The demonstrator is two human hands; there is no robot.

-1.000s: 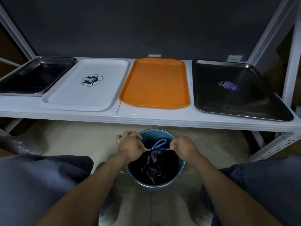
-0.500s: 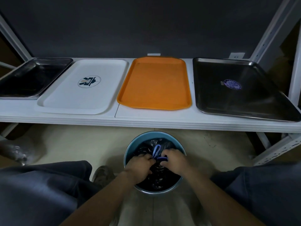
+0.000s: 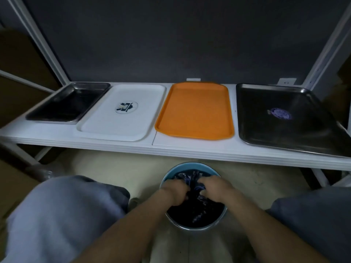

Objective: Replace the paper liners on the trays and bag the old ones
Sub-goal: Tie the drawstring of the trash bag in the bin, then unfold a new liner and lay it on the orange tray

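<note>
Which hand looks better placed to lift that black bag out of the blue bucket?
Neither clearly: both the left hand and right hand are closed on the black bag inside the blue bucket, side by side at its gathered top. Lifting with both together looks most natural.

We see a dark grey wall (image 3: 171, 35) behind a white shelf (image 3: 190, 150), which is carried by slanted white metal posts (image 3: 322, 48). Under the shelf we see a pale, beige floor (image 3: 106, 168). The light is dim, and the corners stay in shadow.
</note>
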